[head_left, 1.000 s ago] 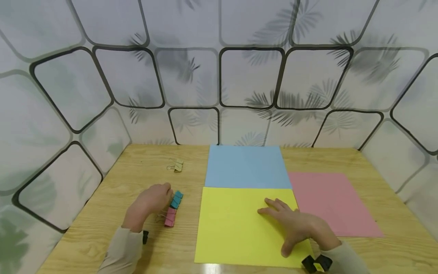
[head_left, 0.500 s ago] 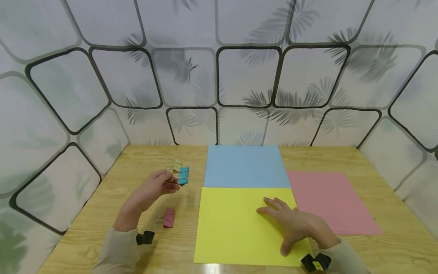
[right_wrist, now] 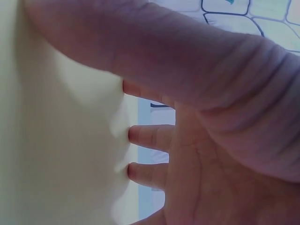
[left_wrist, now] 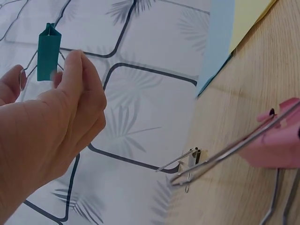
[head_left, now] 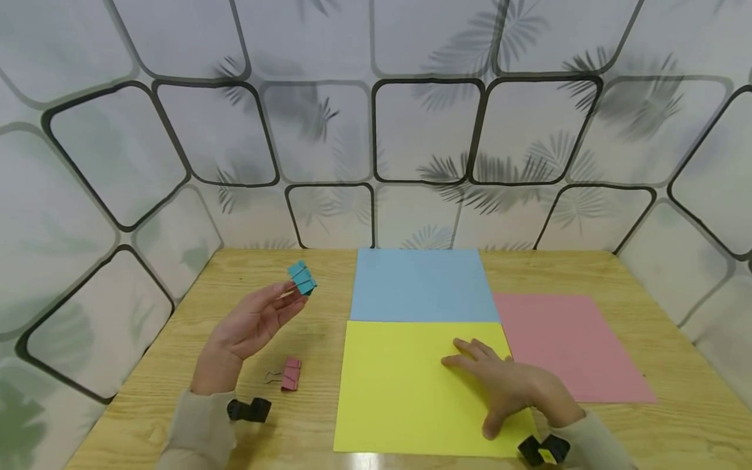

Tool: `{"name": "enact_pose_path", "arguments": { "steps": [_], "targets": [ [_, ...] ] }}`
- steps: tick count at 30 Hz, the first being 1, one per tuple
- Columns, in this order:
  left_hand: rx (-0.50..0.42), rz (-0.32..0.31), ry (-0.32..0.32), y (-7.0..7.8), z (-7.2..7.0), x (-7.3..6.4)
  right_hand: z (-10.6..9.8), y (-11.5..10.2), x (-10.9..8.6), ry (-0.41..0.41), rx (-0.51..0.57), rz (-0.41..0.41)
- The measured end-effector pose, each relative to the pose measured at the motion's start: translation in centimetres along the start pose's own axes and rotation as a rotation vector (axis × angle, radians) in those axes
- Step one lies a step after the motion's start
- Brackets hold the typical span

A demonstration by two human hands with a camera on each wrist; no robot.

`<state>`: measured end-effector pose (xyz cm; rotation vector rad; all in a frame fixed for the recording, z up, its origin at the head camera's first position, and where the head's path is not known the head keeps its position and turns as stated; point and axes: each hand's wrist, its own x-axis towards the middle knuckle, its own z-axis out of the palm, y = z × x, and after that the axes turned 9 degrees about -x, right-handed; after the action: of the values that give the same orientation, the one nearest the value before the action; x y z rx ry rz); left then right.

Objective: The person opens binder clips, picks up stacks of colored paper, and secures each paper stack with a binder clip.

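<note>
My left hand (head_left: 254,321) is raised over the left part of the table and pinches a teal binder clip (head_left: 302,278) by its wire handles. In the left wrist view, the teal binder clip (left_wrist: 48,55) stands upright between the thumb and fingers (left_wrist: 75,75). My right hand (head_left: 504,385) has its fingers spread, with the fingertips resting on a yellow sheet (head_left: 405,391). The right wrist view shows its fingertips (right_wrist: 136,133) against that sheet. Below my left hand, a pink binder clip (head_left: 290,374) lies on the table.
Behind the yellow sheet lies a blue sheet (head_left: 423,287), and a pink sheet (head_left: 576,352) is at the right. A small yellow binder clip (left_wrist: 193,160) shows in the left wrist view; the head view hides it. A patterned backdrop (head_left: 329,143) encloses the wooden table (head_left: 158,405).
My left hand picked up the teal binder clip beside the pink one, lifted it away from me and tilted it. My right hand stayed on the yellow sheet.
</note>
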<state>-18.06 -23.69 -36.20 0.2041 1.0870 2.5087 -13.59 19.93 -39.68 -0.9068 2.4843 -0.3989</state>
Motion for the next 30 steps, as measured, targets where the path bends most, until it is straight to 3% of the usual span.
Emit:
{"name": "enact_pose_path", "arguments": {
  "steps": [9,16,21,25,30],
  "targets": [
    [-0.161,-0.036,0.028,-0.1,0.1,0.0,-0.2,0.0,0.0,-0.008,0.006,-0.014],
    [-0.261,-0.083,0.021,-0.2,0.0,0.2,-0.7,0.1,0.6,0.003,-0.01,-0.098],
    [-0.285,-0.096,-0.044,-0.6,0.1,0.5,-0.5,-0.2,1.1,0.012,0.039,0.0],
    [-0.273,-0.088,-0.105,-0.8,0.2,0.7,-0.4,-0.4,1.3,0.031,0.046,0.029],
    [-0.254,-0.064,-0.092,-1.0,-0.1,0.6,-0.4,-0.3,1.5,0.041,0.032,0.03]
  ]
}}
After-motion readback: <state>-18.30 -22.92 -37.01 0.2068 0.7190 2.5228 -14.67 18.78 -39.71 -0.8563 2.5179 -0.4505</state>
